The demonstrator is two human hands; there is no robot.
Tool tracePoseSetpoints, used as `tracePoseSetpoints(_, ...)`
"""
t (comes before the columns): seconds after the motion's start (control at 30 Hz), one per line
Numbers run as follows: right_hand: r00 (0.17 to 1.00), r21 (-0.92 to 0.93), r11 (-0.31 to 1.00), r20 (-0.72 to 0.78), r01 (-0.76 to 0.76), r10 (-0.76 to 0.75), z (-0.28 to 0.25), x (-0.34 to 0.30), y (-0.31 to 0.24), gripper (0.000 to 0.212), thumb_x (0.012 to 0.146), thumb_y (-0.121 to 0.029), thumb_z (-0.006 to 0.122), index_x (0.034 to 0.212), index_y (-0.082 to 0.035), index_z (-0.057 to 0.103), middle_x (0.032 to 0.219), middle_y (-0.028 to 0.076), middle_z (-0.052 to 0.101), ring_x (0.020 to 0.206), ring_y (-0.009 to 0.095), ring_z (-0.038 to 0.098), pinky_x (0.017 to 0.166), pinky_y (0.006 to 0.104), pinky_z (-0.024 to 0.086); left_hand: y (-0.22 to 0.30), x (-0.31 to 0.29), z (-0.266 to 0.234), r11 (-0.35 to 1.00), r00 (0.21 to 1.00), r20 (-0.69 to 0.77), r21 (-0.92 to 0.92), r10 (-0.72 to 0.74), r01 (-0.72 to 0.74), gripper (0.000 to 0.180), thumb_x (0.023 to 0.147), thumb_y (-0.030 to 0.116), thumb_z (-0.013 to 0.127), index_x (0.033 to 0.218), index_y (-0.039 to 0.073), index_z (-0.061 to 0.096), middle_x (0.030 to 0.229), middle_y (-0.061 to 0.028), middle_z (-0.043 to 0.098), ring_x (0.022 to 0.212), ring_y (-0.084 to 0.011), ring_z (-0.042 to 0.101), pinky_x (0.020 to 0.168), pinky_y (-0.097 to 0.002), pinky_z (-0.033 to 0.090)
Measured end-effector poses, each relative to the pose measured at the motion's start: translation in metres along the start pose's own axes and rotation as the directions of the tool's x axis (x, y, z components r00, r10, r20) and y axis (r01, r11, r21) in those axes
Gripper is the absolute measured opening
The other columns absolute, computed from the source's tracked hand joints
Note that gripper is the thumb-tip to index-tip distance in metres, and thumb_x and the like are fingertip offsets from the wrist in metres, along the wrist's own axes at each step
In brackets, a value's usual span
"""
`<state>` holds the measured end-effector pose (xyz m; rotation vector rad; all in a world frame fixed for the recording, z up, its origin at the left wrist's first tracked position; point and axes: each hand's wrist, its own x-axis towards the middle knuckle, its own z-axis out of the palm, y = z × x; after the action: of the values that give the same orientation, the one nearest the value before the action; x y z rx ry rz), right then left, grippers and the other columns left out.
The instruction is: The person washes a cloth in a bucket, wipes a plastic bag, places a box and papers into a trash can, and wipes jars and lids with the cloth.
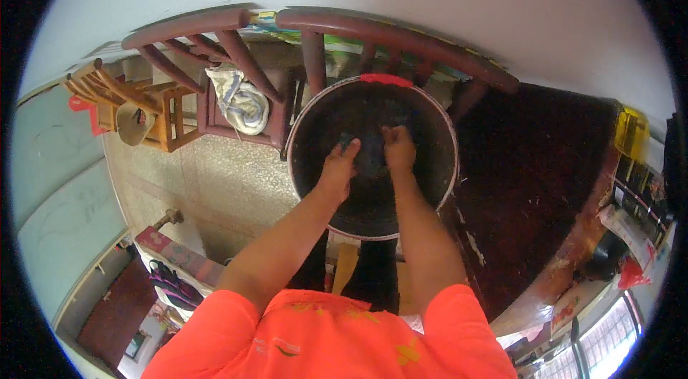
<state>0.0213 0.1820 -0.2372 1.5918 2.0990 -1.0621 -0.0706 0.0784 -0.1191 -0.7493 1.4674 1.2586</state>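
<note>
A large round dark basin with a pale rim stands in front of me, and a red piece sits on its far rim. Both my hands are inside the basin's outline. My left hand is closed, its thumb raised, at the left of the middle. Close by on the right, my right hand is closed with its fingers curled in. Something dark shows between and beyond the fingers, but it blends with the dark inside of the basin. What either hand grips is too dim to name.
Behind the basin stand dark red wooden chairs; one seat bears a striped white cloth. A small wooden chair with a straw-coloured hat-like thing stands farther left. A dark red tabletop lies to the right.
</note>
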Motion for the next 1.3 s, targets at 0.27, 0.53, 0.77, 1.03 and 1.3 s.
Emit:
tracePoseSetpoints(0.27, 0.997, 0.179, 0.983, -0.068, 0.044, -0.033, 0.006, 0.017, 0.04, 0.021, 0.078, -0.014, 0.063, 0.099, -0.014, 0.066, 0.096, 0.012, 0.067, 0.092, 0.033, 0.064, 0.081, 0.0426, 0.05, -0.006, 0.007, 0.01, 0.958, 0.944, 0.163, 0.076, -0.286, 0.277, 0.073, 0.09, 0.046, 0.061, 0.144, 0.008, 0.032, 0.136, -0.0138, 0.046, 0.114, -0.0316, 0.049, 0.094, -0.0519, 0.044)
tracePoseSetpoints(0.53, 0.65, 0.591, 0.698, 0.351, 0.404, -0.674, -0.113, -0.109, -0.064, 0.008, 0.068, -0.006, 0.059, 0.075, -0.007, 0.063, 0.074, 0.008, 0.063, 0.074, 0.022, 0.063, 0.072, 0.0327, 0.048, -0.019, 0.042, -0.017, 0.906, 0.896, 0.313, -0.181, -0.315, 0.381, 0.052, 0.091, 0.045, 0.06, 0.126, 0.007, 0.051, 0.115, -0.0158, 0.061, 0.1, -0.0301, 0.062, 0.088, -0.0459, 0.051)
tracePoseSetpoints(0.77, 0.793, 0.839, 0.531, 0.4, -0.116, -0.459, -0.145, -0.085, -0.042, 0.029, 0.069, -0.006, 0.061, 0.098, -0.008, 0.064, 0.101, 0.002, 0.062, 0.097, 0.015, 0.056, 0.088, 0.0288, 0.042, 0.02, -0.03, -0.014, 0.838, 0.727, 0.5, -0.007, -0.47, 0.546, 0.064, 0.088, 0.06, 0.054, 0.123, 0.006, 0.054, 0.11, -0.0144, 0.065, 0.097, -0.0294, 0.066, 0.086, -0.0477, 0.053)
tracePoseSetpoints(1.03, 0.728, 0.755, -0.302, 0.319, -0.582, -0.607, -0.122, -0.111, -0.074, 0.053, 0.096, -0.046, 0.047, 0.136, -0.011, 0.048, 0.126, 0.01, 0.059, 0.123, 0.031, 0.05, 0.106, 0.0459, 0.037, 0.021, -0.093, 0.005, 0.843, 0.635, 0.764, -0.263, -0.116, 0.47, 0.078, 0.083, 0.063, 0.056, 0.141, 0.013, 0.04, 0.136, -0.0128, 0.05, 0.126, -0.0361, 0.047, 0.108, -0.0556, 0.033)
tracePoseSetpoints(1.3, 0.664, 0.815, -0.167, 0.313, -0.555, -0.679, -0.149, -0.098, -0.073, 0.047, 0.096, -0.028, 0.054, 0.137, -0.009, 0.046, 0.085, 0.007, 0.057, 0.09, 0.023, 0.058, 0.085, 0.0414, 0.05, 0.013, -0.111, 0.01, 0.773, 0.513, 0.852, -0.254, -0.106, 0.581, 0.067, 0.084, 0.047, 0.067, 0.137, 0.013, 0.043, 0.127, -0.0145, 0.054, 0.116, -0.0333, 0.053, 0.093, -0.058, 0.046)
